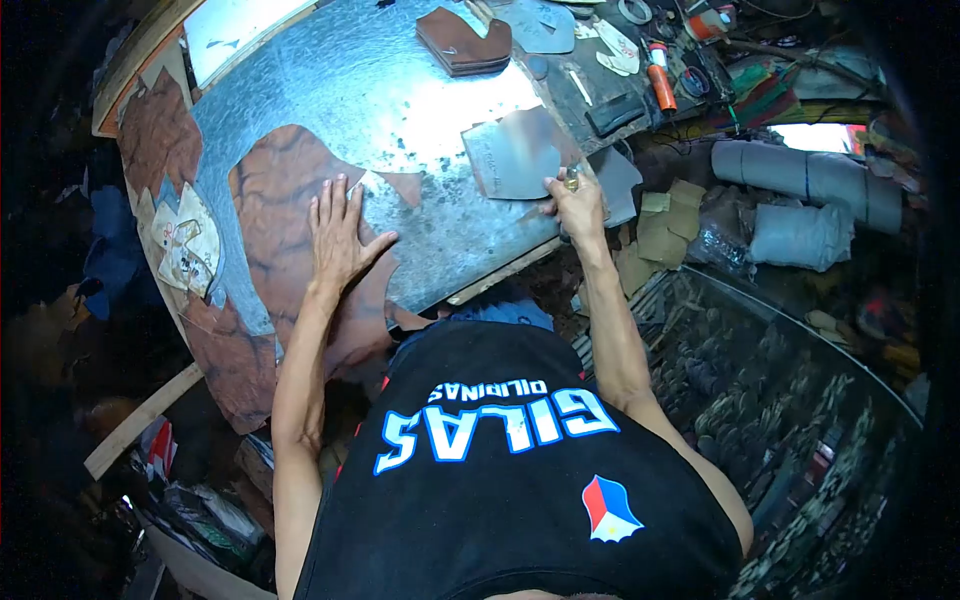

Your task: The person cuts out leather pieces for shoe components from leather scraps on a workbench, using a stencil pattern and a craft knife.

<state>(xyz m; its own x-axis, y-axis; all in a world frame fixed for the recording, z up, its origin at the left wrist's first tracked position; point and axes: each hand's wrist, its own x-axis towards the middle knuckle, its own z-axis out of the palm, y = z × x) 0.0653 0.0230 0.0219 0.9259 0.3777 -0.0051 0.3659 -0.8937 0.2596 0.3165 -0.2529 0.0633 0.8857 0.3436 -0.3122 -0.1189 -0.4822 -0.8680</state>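
On the metal-topped bench (400,100), the left hand (338,238) lies flat on the brown leather hide (280,210), fingers spread and pressing it down near the bench's front edge. To its right on the bench, the right hand (578,205) has its fingers curled, pinching the corner of a grey pattern piece (515,152). A stack of brown cut pieces (463,42) sits at the bench's far side.

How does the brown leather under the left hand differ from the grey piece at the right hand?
The brown leather is large, mottled reddish-brown and drapes over the metal sheet's near edge; the grey piece is much smaller, plain grey and lies wholly on the sheet. The left hand presses flat, fingers spread, on the brown leather; the right hand touches only the grey piece's near corner. Both lie flat.
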